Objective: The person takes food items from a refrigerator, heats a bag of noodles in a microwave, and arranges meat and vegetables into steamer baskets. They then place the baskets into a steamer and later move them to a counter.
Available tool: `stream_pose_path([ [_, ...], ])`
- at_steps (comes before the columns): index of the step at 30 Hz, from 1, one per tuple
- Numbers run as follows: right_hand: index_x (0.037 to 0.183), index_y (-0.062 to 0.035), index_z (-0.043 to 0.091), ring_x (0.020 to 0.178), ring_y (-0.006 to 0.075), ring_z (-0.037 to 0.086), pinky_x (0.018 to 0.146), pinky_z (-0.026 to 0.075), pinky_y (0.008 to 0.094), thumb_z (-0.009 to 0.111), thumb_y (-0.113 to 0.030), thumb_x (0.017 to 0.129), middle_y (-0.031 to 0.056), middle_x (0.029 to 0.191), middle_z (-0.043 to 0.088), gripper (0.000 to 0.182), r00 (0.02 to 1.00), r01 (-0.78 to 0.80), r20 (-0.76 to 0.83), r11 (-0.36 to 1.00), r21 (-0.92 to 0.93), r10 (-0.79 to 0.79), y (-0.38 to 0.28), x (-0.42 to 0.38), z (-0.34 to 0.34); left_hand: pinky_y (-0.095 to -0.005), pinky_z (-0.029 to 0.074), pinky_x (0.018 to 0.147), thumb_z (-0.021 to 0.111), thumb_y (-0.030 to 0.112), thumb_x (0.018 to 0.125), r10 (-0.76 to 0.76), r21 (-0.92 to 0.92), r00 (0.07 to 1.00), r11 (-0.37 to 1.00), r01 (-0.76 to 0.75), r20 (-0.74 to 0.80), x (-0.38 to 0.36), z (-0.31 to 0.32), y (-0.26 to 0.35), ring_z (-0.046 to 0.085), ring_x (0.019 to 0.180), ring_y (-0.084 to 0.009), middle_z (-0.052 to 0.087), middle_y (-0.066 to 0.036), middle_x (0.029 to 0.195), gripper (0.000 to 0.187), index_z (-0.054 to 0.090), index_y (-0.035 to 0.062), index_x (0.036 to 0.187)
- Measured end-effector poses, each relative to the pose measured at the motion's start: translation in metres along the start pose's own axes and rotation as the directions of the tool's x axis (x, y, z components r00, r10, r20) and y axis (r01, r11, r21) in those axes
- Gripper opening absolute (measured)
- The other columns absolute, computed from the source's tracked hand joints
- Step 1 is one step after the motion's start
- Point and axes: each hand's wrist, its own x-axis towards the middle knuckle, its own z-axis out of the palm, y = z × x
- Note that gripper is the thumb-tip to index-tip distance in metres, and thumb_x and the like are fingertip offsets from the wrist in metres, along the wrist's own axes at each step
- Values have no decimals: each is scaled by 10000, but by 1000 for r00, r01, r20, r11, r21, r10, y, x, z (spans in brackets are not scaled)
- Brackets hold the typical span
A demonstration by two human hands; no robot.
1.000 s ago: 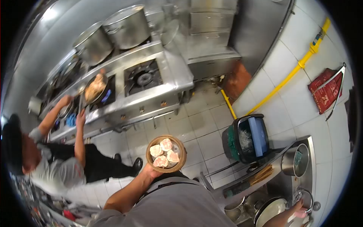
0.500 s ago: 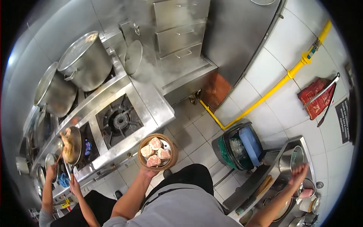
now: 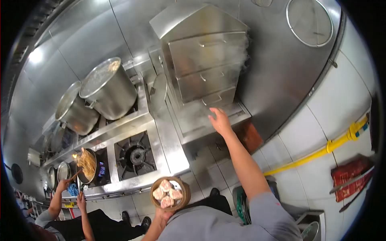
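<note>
My left hand (image 3: pixel 163 214) grips a round bamboo steamer basket (image 3: pixel 186 195) from below, close to my body. Several pale pink dumplings (image 3: pixel 165 185) sit in it on a white perforated base. My right arm stretches forward, and my right hand (image 3: pixel 220 121) is open with fingers apart, just short of the lowest drawer (image 3: pixel 217 97) of a steel steamer cabinet (image 3: pixel 211 56). Steam drifts around the cabinet's drawers. Nothing is held in that hand.
Left of me stands a range with an unlit burner (image 3: pixel 138 156) and two tall stockpots (image 3: pixel 110 94). Another person cooks noodles in a wok (image 3: pixel 89 164) over a lit flame. A yellow gas pipe (image 3: pixel 305 160) runs along the right wall above a bin (image 3: pixel 241 203).
My right hand has swung from beside the pot on the right to in front of the steamer drawers. The view has turned rightward and up; my left hand still holds the basket.
</note>
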Motion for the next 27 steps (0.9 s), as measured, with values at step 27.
stream_pose_path([
  [27,1110,-81,739,984,279,660,840,538,366,683,-231,947,100,1091,709,229,918,-87,367,980,-178,148,-18,-177,-117,-417,598,945,615,303,1013,245,-129,940,967,-220,236,78,92,-31,665,1127,-248,654,-58,1291,386,555,138,1357],
])
